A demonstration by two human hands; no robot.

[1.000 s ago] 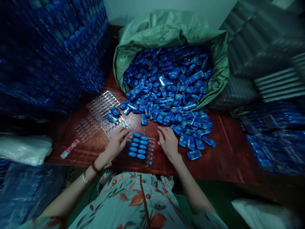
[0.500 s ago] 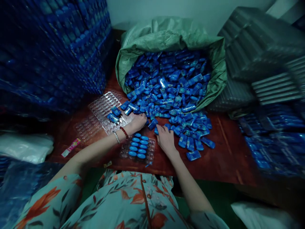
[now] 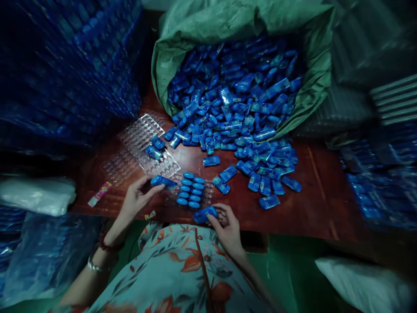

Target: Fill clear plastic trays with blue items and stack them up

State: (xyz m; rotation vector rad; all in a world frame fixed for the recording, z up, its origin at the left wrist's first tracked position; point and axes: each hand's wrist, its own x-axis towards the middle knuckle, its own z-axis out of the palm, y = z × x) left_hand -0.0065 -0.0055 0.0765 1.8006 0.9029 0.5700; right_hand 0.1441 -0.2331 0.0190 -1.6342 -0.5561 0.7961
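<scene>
Landmark = clear blister tray [image 3: 192, 193] at table's near edge, right in front of the person; everything below is placed relative to it

Tray holds 2 short columns of blue packets [image 3: 192, 191], roughly 10 in all, seated in pockets near its middle; pockets to the L & R of them look unfilled. It sits close to the body, prob. so both hands reach it w/o stretching

Left hand [image 3: 135, 201] just left of tray, thumb & fingers pinching 1 blue packet [image 3: 163, 181] by its end, long side pointing toward tray's left column. Held flat & lengthwise, looks lined up w/ a pocket

Right hand [image 3: 226, 226] at tray's near-right corner, fingers curled around another blue packet [image 3: 204, 214], maybe 2, can't tell; grip pressed together, not spread

Behind tray, across the red-brown table [image 3: 319, 204]: loose packets [image 3: 260, 182] scattered, spilling from a green sack [image 3: 234, 26] lying open on its side, mouth toward tray, so stock slides w/in arm's reach

Behind-left of tray: spare clear trays [image 3: 140, 143] lying flat w/ 2 packets on top. Far left of tray: tall blue stacks [image 3: 71, 65], filled sheets by the look. A pink strip [image 3: 99, 194] lies on the table left of tray
</scene>
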